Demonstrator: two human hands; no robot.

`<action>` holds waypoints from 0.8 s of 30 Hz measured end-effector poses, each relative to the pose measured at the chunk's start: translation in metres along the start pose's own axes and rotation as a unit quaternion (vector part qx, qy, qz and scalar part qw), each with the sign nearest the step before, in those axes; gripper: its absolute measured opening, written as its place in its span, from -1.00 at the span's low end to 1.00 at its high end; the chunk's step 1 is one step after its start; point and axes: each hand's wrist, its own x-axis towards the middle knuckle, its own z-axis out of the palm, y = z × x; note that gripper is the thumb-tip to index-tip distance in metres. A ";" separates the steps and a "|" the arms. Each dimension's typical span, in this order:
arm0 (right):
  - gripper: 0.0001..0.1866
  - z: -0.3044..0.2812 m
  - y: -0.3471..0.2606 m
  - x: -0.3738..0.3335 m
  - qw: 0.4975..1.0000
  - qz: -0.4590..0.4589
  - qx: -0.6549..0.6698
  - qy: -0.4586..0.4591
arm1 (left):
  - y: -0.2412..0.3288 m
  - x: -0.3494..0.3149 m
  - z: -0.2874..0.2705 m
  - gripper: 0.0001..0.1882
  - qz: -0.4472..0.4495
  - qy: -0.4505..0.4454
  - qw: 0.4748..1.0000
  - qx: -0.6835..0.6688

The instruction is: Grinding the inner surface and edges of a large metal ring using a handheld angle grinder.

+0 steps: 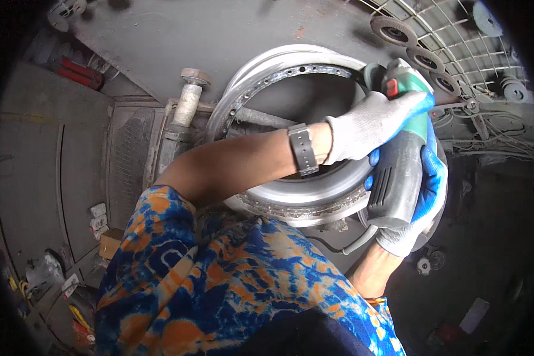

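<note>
Both my hands, in white knit gloves with blue palms, hold an angle grinder (397, 172) with a green front and a dark grey rear body. My left hand (368, 123) wraps over the green front part, near a red switch. Lower down, my right hand (431, 193) is closed round the rear body from the right side, its blue fingertips showing on the left. The grinder's round disc (374, 77) sits at the upper right edge of a metal wheel rim (314, 193); whether it touches cannot be made out. Small holes line the rim's inner band.
A wire grid (451, 35) with several abrasive wheels (393, 31) is at the upper right. Left of the rim stands a metal post with a round cap (194, 77). The power cord (361, 240) hangs below the grinder. A red object (80, 74) lies at upper left.
</note>
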 end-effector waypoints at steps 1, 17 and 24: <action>-0.25 0.005 0.001 0.002 0.999 0.000 -0.036 -0.016 | 0.001 -0.006 -0.003 -0.45 0.029 0.000 0.999 -0.042; -0.14 0.069 0.055 -0.014 0.796 0.002 -0.442 -0.414 | -0.119 -0.152 -0.121 -0.26 0.329 0.212 0.913 -0.120; -0.06 0.064 0.036 -0.012 0.918 0.027 -0.300 -0.259 | -0.087 -0.119 -0.101 -0.41 0.357 0.239 0.898 0.099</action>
